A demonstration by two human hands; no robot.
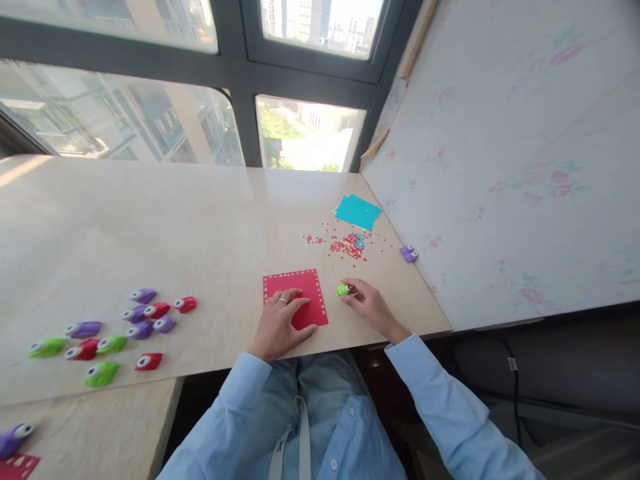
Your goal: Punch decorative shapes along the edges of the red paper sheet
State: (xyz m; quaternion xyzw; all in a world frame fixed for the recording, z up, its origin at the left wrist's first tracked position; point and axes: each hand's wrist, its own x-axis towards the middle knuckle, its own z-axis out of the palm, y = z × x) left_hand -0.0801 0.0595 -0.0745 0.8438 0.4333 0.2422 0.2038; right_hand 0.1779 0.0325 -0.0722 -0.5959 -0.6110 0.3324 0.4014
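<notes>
The left hand (281, 319) lies flat, fingers spread, on a red sheet (296, 297) with punched holes along its edges, near the front edge of the surface (150, 227). Just right of the sheet, the right hand (367, 301) closes its grip on a small green punch (343, 290). Red paper dots (346, 245) are scattered beyond, before a blue sheet (358, 211).

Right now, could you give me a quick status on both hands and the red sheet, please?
Left hand flat on red sheet. Right hand pinching green punch beside the sheet's right edge. Red confetti beyond, nothing between.
</notes>
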